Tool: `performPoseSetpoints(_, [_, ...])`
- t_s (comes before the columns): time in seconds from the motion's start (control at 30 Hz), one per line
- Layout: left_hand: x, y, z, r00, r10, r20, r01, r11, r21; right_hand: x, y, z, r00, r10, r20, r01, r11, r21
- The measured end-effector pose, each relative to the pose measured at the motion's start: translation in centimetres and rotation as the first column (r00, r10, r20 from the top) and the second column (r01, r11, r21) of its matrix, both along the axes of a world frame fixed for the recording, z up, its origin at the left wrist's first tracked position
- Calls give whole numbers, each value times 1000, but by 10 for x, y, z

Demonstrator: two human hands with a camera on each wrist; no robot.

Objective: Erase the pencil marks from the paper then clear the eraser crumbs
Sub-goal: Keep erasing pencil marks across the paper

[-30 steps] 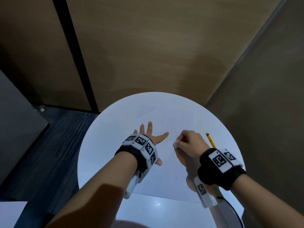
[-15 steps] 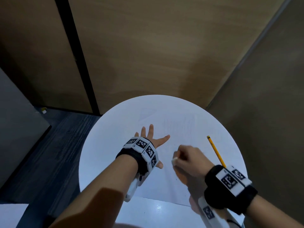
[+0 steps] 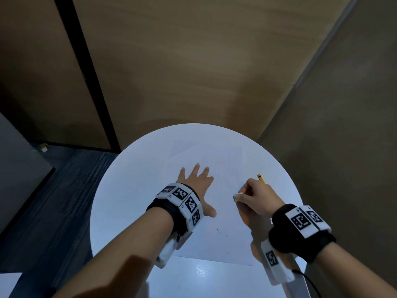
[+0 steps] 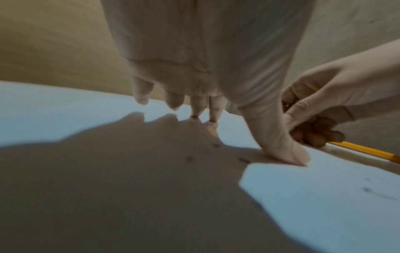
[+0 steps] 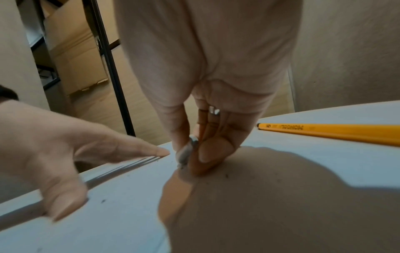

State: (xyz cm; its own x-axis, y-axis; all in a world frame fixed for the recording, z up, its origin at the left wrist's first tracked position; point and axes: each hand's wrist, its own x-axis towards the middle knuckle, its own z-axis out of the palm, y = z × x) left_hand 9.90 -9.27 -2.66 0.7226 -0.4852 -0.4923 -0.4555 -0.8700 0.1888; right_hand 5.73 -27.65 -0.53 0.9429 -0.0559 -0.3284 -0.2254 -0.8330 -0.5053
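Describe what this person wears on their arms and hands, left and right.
Both forearms are bare, with no sleeves. The left hand and right hand wear no gloves. Each wrist carries a black band ringed with white blocks printed with black square-pattern markers. A white housing hangs under each wrist, also marked on the right. A thin black cable trails from the right one.

The left hand (image 3: pixel 198 186) lies flat with fingers spread, while the right hand (image 3: pixel 255 197) is curled, fingertips pinched together.
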Motion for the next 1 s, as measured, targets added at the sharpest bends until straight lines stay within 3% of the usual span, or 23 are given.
performPoseSetpoints(0.17, [-7,-9,-3,996,20,-84,-19,1000,11,9,11,3,998,63,-17,-61,995,73])
performPoseSetpoints(0.33, [-8,-11,-4,994,33,-99,-33,999,5,12,26,-2,993,62,104,-64,998,17])
performPoseSetpoints(0.5, [-6,-10,-6,994,38,-103,-38,999,0,-12,33,-3,949,315,-6,-315,949,-8])
performPoseSetpoints(0.73, [-6,-11,-6,993,35,-111,-35,999,3,17,30,-4,991,91,100,-87,995,-44])
performPoseSetpoints(0.9, [-6,-10,-8,994,36,-106,-36,999,-3,-17,38,-6,959,284,-9,-284,959,-7])
performPoseSetpoints(1.0, [-6,-10,-10,995,30,-93,-32,999,-16,1,34,-1,973,230,3,-230,973,-21])
